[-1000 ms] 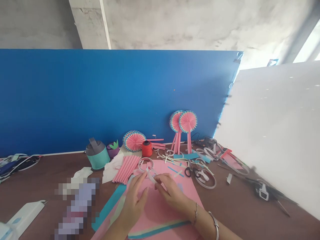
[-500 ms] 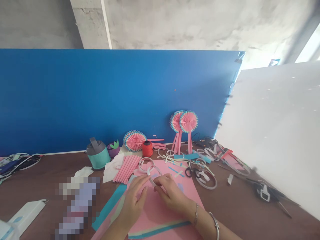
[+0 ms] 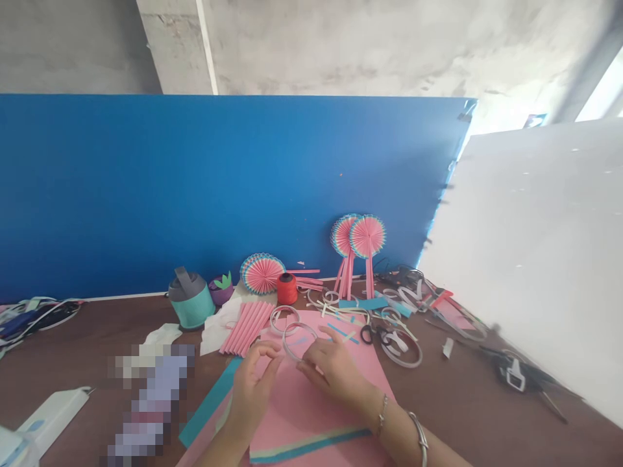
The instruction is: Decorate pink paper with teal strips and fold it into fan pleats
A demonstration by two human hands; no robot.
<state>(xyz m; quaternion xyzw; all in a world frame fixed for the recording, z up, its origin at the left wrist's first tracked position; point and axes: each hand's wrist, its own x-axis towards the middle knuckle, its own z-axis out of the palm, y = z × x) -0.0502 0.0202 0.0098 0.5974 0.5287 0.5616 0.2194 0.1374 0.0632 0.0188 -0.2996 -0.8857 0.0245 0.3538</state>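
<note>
My right hand (image 3: pixel 331 366) grips a thin white roll of tape (image 3: pixel 286 344) by its near right rim, thumb and bent fingers together. To its left, my left hand (image 3: pixel 250 383) is half curled, with a small gap between thumb and index tips and nothing visible in them. Its fingertips are close to the roll's left side but apart from it. Below both hands lies a pink paper sheet (image 3: pixel 302 415) with a pale and blue striped near edge. Another thin tape roll (image 3: pixel 277 311) is just behind the held one.
Folded pink strips (image 3: pixel 248 327), a red thread spool (image 3: pixel 287 290) and a teal container (image 3: pixel 192 308) stand behind. Pink paper fans (image 3: pixel 367 237) lean against the blue panel (image 3: pixel 243 175). Black-handled scissors (image 3: pixel 367 335), tape rolls and scraps lie to the right. A teal strip (image 3: pixel 209 402) lies left.
My left hand has drawn back leftward, away from the tape roll. The roll has turned in my right hand, showing its round opening more fully.
</note>
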